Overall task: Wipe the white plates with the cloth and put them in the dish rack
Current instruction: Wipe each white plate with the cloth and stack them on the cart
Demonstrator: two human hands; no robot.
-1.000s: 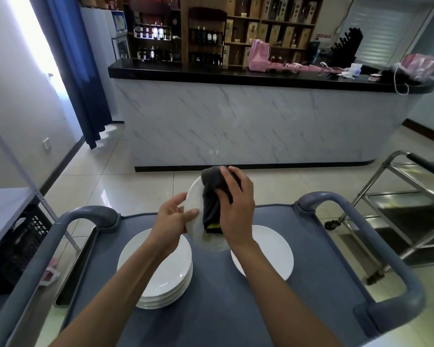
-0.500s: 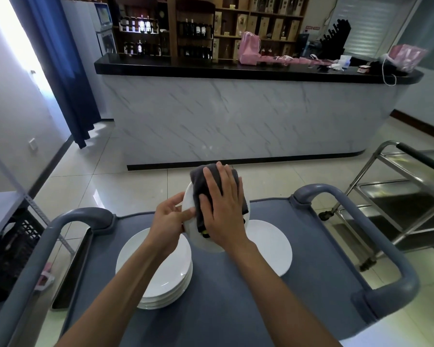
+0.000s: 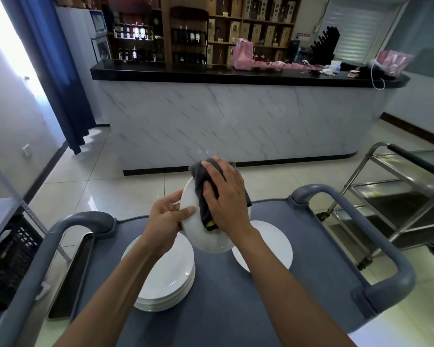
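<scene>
While the plate (image 3: 198, 229) at frame centre is pinched at its rim by the left hand (image 3: 167, 221), the cloth (image 3: 206, 194) should be pressed flat under the spread right hand (image 3: 226, 196) and swept right across.

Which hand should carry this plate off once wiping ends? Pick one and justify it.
Left. The left hand already grips the plate by its rim, while the right hand is occupied pressing the cloth on it.
</scene>
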